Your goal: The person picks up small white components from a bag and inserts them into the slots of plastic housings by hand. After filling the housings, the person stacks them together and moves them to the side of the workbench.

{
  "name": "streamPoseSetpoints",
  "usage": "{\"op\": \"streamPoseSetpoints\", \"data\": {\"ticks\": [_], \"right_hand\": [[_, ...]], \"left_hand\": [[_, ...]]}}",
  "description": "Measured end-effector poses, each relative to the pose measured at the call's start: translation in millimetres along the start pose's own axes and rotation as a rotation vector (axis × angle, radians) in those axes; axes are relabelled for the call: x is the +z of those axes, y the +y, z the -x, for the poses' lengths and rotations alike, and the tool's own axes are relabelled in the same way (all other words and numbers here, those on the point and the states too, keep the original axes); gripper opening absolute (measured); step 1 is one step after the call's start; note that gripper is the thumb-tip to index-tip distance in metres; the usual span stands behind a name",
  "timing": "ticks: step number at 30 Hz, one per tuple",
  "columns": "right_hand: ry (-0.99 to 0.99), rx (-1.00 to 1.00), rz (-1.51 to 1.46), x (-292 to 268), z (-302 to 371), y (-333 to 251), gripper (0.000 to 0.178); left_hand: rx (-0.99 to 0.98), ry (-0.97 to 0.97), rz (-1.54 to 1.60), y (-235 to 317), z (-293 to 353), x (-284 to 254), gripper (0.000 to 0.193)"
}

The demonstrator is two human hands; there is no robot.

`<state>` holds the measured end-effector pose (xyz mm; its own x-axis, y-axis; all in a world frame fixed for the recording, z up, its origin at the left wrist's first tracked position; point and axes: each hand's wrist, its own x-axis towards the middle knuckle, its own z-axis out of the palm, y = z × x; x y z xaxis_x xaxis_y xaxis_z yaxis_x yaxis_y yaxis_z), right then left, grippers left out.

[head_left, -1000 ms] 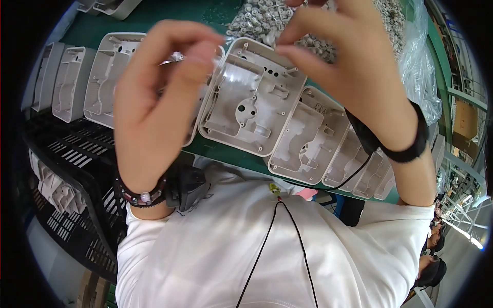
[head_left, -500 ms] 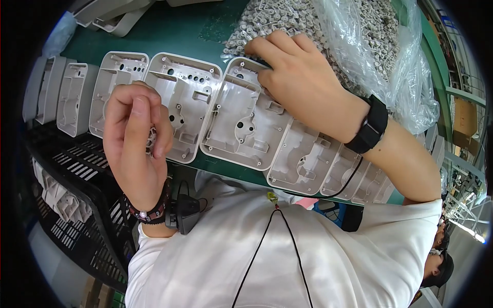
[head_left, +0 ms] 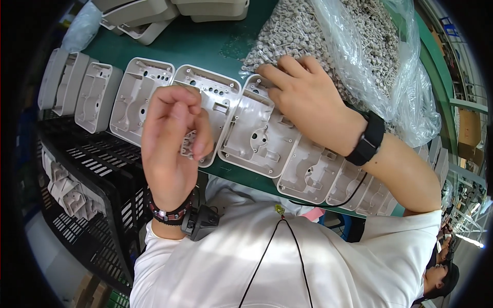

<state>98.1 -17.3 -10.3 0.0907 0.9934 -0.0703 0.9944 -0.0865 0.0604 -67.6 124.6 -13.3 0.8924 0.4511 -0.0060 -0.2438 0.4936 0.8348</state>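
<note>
My left hand [head_left: 174, 128] is raised palm up in front of the row of housings, its fingers curled around several small grey plastic parts [head_left: 188, 144]. Over the far end of an open grey plastic housing [head_left: 241, 136], my right hand [head_left: 303, 95] bends its fingers downward. Its fingertips and anything pinched in them are hidden. That housing has round holes, ribs and screw posts inside. Partly behind my left hand stands another such housing [head_left: 218, 84]. A large heap of small grey plastic parts [head_left: 292, 36] lies just beyond my right hand.
More housings line the front edge of the green table [head_left: 215, 43] on both sides. Clear plastic bagging [head_left: 354, 56] lies across the heap. Stacked grey housings [head_left: 149, 23] stand at the far left. A black slatted crate [head_left: 97, 174] is at lower left. Another person [head_left: 436, 277] is at lower right.
The whole view has shifted, so the housings sit further right and lower. My left hand has moved right relative to them. My right fingers have come slightly closer to the housing's far end.
</note>
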Motion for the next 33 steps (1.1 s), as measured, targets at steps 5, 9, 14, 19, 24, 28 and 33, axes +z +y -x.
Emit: {"op": "streamPoseSetpoints", "data": {"ticks": [5,9,14,19,24,28,33], "right_hand": [[0.183,-0.009,-0.165,-10.8,7.3,9.4,0.016],[0.437,-0.005,-0.374,-36.4,-3.6,-14.0,0.019],[0.523,-0.021,-0.348,-36.0,-16.0,-51.9,0.025],[0.528,-0.087,-0.427,-32.7,-22.6,-49.8,0.026],[0.539,-0.097,-0.549,-31.3,-27.6,-46.4,0.027],[0.66,-0.107,-0.651,-35.1,-32.0,-40.6,0.027],[0.686,-0.121,-0.564,-39.2,-31.1,-29.6,0.029]], "left_hand": [[-0.176,0.115,0.266,-2.4,-1.0,8.4,0.018],[-0.236,0.159,0.423,-10.7,-4.2,9.2,0.021],[-0.319,0.013,0.514,-3.7,-4.2,9.1,0.024],[-0.258,0.068,0.396,-3.4,0.2,10.2,0.029],[-0.23,-0.024,0.162,-4.0,-0.5,8.1,0.04],[-0.19,-0.139,0.072,-11.0,-1.9,-6.2,0.044],[-0.187,-0.222,-0.01,-3.9,-3.4,-12.5,0.033]]}}
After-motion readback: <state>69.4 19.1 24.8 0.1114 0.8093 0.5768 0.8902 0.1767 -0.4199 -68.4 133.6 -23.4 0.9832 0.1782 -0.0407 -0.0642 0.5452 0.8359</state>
